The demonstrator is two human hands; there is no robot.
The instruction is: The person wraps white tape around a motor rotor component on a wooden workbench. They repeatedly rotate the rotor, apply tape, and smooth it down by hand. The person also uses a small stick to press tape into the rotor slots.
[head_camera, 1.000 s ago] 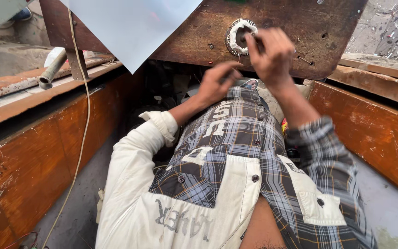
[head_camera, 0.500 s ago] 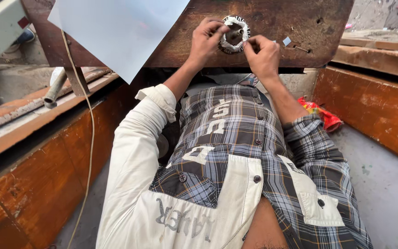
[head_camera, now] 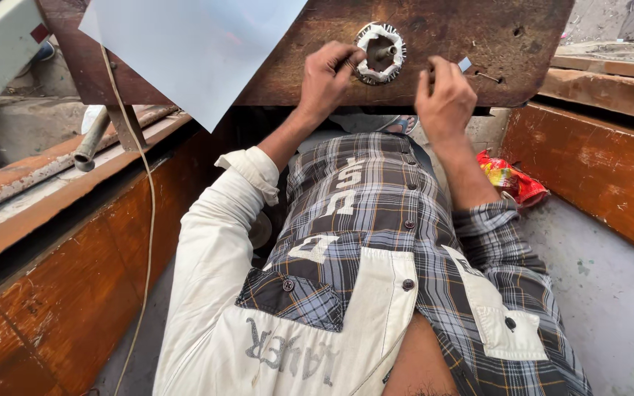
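A white, jagged-edged metal ring sits around a bolt on a rusty brown plate above my torso. My left hand reaches up from a white sleeve and pinches the ring's left edge. My right hand rests on the plate to the right of the ring, apart from it. Its fingers are curled together against the metal and nothing shows in them. A small pale tab and a thin nail lie just beyond its fingertips.
A pale metal sheet hangs at the upper left. Orange-brown rusty walls stand on the left and on the right. A pipe end and a thin cord are at the left. A red wrapper lies on the grey floor.
My right hand has left the ring and moved right along the plate. My left hand has risen to the ring and stays on its left edge.
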